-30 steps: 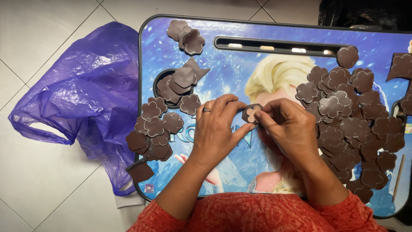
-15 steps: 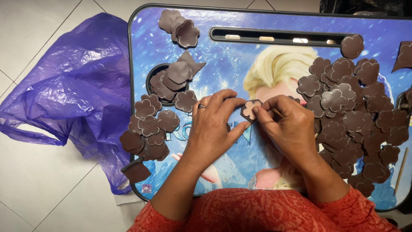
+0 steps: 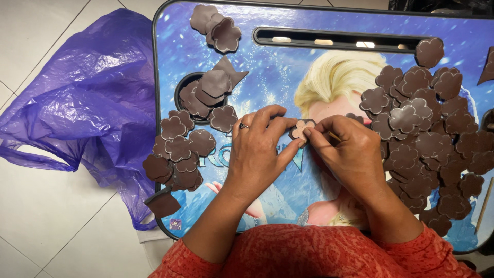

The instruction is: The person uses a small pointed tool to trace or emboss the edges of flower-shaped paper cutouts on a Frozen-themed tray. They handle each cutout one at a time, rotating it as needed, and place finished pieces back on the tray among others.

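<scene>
Middle of the frame: left hand (image 3: 257, 149) and right hand (image 3: 350, 152) meeting over one small flower shape (image 3: 302, 128). Pinched at its edges by thumb and fingertips of both hands, pale side up, lifted just a bit off the blue picture table (image 3: 288, 67). Held close between the two hands, likely so the little piece stays still while getting worked on. Thin stick (image 3: 334, 136) tucked under the right fingers, its tip peeking out just beside the flower; hard to tell what it touches.

Left hand flat and low, fingers curled in from the left, a ring on one finger. Right hand bent over from the right, knuckles up. Both wrists coming up from the bottom of the frame, out of red sleeves (image 3: 303, 255).

Right side of the frame: a big pile of brown flower shapes (image 3: 432, 144), close to the right hand, easy to grab. Left of the left hand: a smaller bunch of brown flowers (image 3: 180, 149), kept apart from the big pile. Above that, scraps (image 3: 208, 90) sitting in a round cup hole. Upper middle: a few more brown pieces (image 3: 216, 25). Far left, on the tile floor: a purple plastic bag (image 3: 77, 108), open and crumpled.
</scene>
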